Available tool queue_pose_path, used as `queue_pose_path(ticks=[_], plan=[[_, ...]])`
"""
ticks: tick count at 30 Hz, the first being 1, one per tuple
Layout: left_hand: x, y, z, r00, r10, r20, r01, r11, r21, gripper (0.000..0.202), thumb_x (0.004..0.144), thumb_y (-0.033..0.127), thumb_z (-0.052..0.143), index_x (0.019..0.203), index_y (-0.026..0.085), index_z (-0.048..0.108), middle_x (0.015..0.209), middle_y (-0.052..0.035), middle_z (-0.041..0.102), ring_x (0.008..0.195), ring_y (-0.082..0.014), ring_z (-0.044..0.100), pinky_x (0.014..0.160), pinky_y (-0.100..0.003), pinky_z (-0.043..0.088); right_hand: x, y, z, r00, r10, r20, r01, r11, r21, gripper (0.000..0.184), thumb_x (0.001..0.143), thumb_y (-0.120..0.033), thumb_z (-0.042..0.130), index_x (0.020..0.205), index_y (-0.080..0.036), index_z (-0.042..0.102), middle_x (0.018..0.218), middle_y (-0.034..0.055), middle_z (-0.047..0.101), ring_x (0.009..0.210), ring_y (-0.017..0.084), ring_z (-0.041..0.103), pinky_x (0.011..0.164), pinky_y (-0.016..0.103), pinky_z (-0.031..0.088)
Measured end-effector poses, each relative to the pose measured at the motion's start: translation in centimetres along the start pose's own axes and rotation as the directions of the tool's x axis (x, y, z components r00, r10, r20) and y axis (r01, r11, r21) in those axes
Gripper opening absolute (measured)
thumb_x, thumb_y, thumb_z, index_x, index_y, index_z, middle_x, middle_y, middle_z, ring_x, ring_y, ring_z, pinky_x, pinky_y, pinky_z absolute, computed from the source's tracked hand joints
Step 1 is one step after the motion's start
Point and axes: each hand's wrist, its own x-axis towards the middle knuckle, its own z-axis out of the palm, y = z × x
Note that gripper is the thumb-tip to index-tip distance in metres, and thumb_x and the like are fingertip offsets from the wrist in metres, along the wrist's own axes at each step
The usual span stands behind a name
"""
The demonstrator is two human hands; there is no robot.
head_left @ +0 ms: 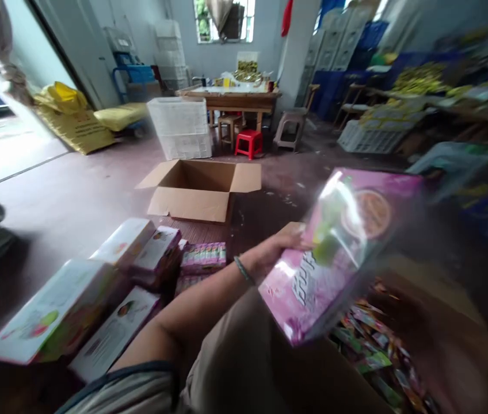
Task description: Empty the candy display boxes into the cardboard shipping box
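My left hand (285, 246), a braided cord around its wrist, is closed on the left edge of a pink printed box (326, 253). Glossy and slightly blurred, the box is held tilted above my knee, with a green fruit and a round picture on its face. My right hand cannot be made out. Under the box at the lower right, a cardboard carton (451, 322) holds many small colourful wrapped packets (373, 345). Left of my forearm are stacked small pink packs (204, 257) and white-topped boxes (114, 333).
An open brown carton (192, 204) stands on the floor ahead. Behind it are white plastic crates (181, 126), a red stool (248, 142) and a wooden table (235, 100). Larger white boxes (49, 310) lie at the left, and yellow sacks (75, 123) stand near the doorway.
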Motion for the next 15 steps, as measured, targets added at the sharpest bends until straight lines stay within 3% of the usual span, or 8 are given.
queue_pose_path(ticks=[3,6,9,11,13,14,15], plan=[[3.5,-3.9,2.3,0.971,-0.144,0.191,0.167,0.980,-0.110,0.052,0.060,0.023,0.075,0.110,0.012,0.074,0.094,-0.0117,0.079,0.074,-0.0233,0.074,0.076,-0.032,0.058,1.0,-2.1,1.4,0.998,0.036,-0.046,-0.029,0.991,0.131,0.050,0.054,-0.064,0.090,0.084,-0.027,0.078,0.103,0.0100,0.075,0.101,0.035,0.069,0.090,0.050,0.059],[5.8,-6.4,2.6,0.937,-0.265,0.228,0.307,0.936,-0.173,0.051,0.065,0.026,0.071,0.113,0.008,0.072,0.091,-0.0143,0.079,0.075,-0.0253,0.075,0.072,-0.031,0.058,1.5,-2.5,1.0,0.995,0.082,-0.062,-0.069,0.980,0.184,0.058,0.045,-0.059,0.097,0.086,-0.023,0.077,0.093,0.0071,0.076,0.091,0.032,0.070,0.080,0.044,0.060],[7.1,-7.7,2.9,0.908,-0.372,0.191,0.401,0.905,-0.144,0.050,0.073,0.031,0.072,0.115,0.004,0.070,0.085,-0.0147,0.079,0.075,-0.0263,0.076,0.069,-0.030,0.059,1.8,-0.5,-1.2,0.992,0.109,-0.059,-0.094,0.971,0.218,0.060,0.050,-0.059,0.096,0.091,-0.021,0.074,0.090,0.0059,0.075,0.075,0.024,0.066,0.062,0.034,0.055],[7.7,-8.4,3.6,0.918,-0.365,0.156,0.380,0.921,-0.081,0.056,0.073,0.031,0.078,0.120,0.004,0.068,0.090,-0.0160,0.079,0.079,-0.0279,0.076,0.071,-0.032,0.059,1.9,1.5,-3.0,0.995,0.091,-0.049,-0.080,0.977,0.197,0.059,0.060,-0.062,0.091,0.097,-0.020,0.071,0.093,0.0074,0.074,0.073,0.023,0.065,0.059,0.032,0.053],[8.2,-9.2,4.5,0.948,-0.308,0.078,0.308,0.951,0.015,0.063,0.067,0.029,0.085,0.123,0.007,0.067,0.097,-0.0167,0.079,0.079,-0.0280,0.076,0.072,-0.033,0.059,2.1,3.1,-4.6,0.989,-0.030,-0.145,0.037,0.998,0.045,0.057,0.074,-0.065,0.081,0.105,-0.019,0.067,0.100,0.0102,0.073,0.081,0.025,0.066,0.066,0.036,0.055],[8.5,-9.6,4.7,0.963,-0.270,0.023,0.267,0.961,0.078,0.067,0.063,0.027,0.087,0.124,0.008,0.067,0.100,-0.0164,0.078,0.077,-0.0269,0.075,0.071,-0.033,0.059,2.1,3.6,-5.3,0.959,-0.167,-0.230,0.145,0.983,-0.110,0.055,0.081,-0.064,0.075,0.111,-0.019,0.065,0.106,0.0122,0.071,0.088,0.027,0.067,0.073,0.039,0.056],[8.9,-10.1,4.8,0.972,-0.230,-0.036,0.233,0.961,0.149,0.069,0.061,0.025,0.089,0.125,0.010,0.066,0.102,-0.0158,0.078,0.074,-0.0257,0.074,0.070,-0.033,0.059,2.1,3.9,-5.7,0.892,-0.353,-0.283,0.262,0.913,-0.312,0.052,0.088,-0.061,0.070,0.117,-0.018,0.062,0.113,0.0145,0.069,0.097,0.029,0.066,0.080,0.043,0.055]])
